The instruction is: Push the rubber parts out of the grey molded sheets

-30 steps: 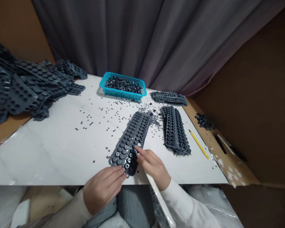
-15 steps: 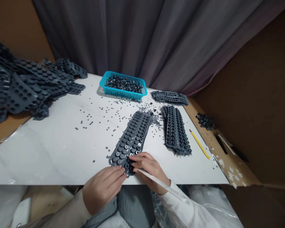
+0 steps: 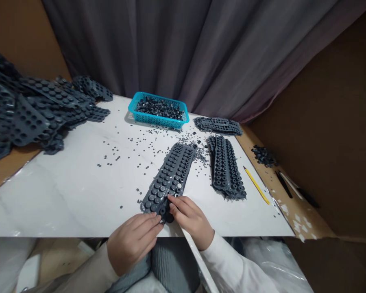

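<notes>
The left hand (image 3: 134,242) lay with its fingers pressed side by side, their tips on the near end of a dark rubber mat (image 3: 167,175); its thumb was out of sight, so whether it pinched the edge could not be told. The mat stretched away from both hands, slanting off beyond the right hand's fingertips, its rows of round studs facing up. The right hand (image 3: 193,219) was curled around a white stick (image 3: 199,260) that came out below the palm and ran down toward the lap. Its forefinger and thumb touched the studs at the mat's near end, just beside the left fingertips; what they pinched there, if anything, was hidden.

To the right of the right hand and farther off stood a stack of similar mats (image 3: 227,169), with a yellow pencil (image 3: 256,185) beyond it on the same side. Well past both hands, a blue basket (image 3: 158,121) held many small dark pieces (image 3: 160,108). Between the basket and the hands, tiny dark discs (image 3: 140,140) were scattered over the white table (image 3: 79,195). Far to the left of the left hand lay a heap of dark rubber sheets (image 3: 33,110).
</notes>
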Tool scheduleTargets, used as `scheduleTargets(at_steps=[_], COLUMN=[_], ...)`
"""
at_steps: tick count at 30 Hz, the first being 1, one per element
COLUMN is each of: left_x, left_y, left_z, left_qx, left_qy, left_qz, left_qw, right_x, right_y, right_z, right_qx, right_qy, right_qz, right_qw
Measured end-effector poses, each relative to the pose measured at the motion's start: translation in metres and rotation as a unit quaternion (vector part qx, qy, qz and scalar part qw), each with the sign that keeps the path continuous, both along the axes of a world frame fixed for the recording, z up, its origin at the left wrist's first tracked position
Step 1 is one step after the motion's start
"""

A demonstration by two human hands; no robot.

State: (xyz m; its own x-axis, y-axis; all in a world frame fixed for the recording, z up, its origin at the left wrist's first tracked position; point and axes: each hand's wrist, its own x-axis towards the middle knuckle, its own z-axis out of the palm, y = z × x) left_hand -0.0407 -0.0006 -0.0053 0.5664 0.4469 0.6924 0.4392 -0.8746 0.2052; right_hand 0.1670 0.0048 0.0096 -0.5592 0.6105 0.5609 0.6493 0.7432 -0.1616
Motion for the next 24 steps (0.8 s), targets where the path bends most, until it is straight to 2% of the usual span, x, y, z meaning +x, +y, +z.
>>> scheduleTargets(at_steps=[4,8,11,14,18,24], left_x=[-0.001,-0.001,-0.002,-0.002,-0.002,-0.001], left_y=[0.000,0.000,0.001,0.001,0.001,0.001], left_z=[0.000,-0.001,-0.001,0.000,0.001,0.001], left_qx=[-0.007,0.001,0.006,0.011,0.009,0.013], left_qy=[0.004,0.014,0.019,0.022,0.017,0.011], left_qz=[0.002,-0.003,-0.003,-0.008,-0.010,-0.007], left_qw=[1.000,1.000,1.000,1.000,1.000,1.000], right_x=[0.001,0.003,0.004,0.005,0.009,0.011], right_y=[0.000,0.003,0.004,0.003,-0.001,-0.002], right_z=[-0.003,-0.002,0.001,0.005,0.007,0.007], right_qx=[-0.022,-0.055,-0.095,-0.166,-0.237,-0.234], right_qy=[0.013,0.079,0.154,0.223,0.223,0.204], right_qz=[-0.023,-0.055,-0.043,-0.014,0.023,0.037], right_qw=[0.999,0.994,0.983,0.961,0.945,0.950])
